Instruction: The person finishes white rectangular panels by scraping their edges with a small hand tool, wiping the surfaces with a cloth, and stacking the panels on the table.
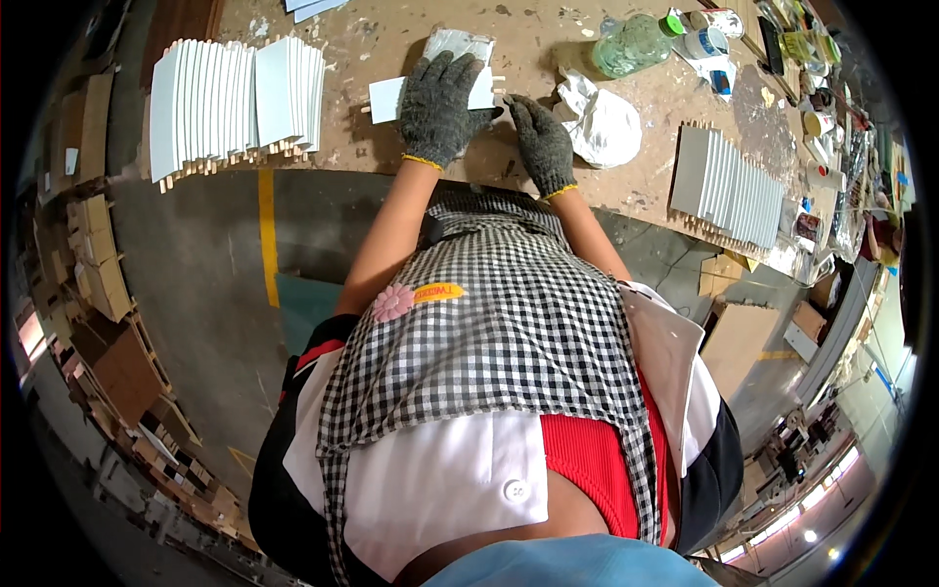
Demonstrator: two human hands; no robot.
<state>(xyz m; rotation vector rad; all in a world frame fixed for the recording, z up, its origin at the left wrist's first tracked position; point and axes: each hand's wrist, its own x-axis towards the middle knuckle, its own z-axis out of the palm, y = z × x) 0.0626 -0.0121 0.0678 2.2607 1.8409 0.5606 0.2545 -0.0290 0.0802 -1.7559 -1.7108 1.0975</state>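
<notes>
- Left hand [438,106] in a grey knit glove is flat, fingers spread, pressing down on a small white panel [389,98] on the workbench [391,39]. So it's open, palm down, pinning rather than gripping.
- Right hand [541,142], same kind of glove, sits just beside the panel's right end. Fingers look curled at that edge, but I honestly can't tell if it's pinching anything or just resting there.
- The panel lies directly under the left hand, long axis running left to right across the bench, with thin wooden sticks poking out at each end. Left hand is clearly the nearer one, it's right on top; the right only meets the end of it.
- Something grey and flat [458,43] pokes out just beyond the left fingertips, touching or under the panel, hard to say which.
- Off to the left, well apart: a fanned row of white panels on sticks [235,103]. A similar row [729,186] sits to the right.
- A crumpled white bag [602,122] is just right of the right hand, and a green plastic bottle [634,44] lies on its side beyond that.
</notes>
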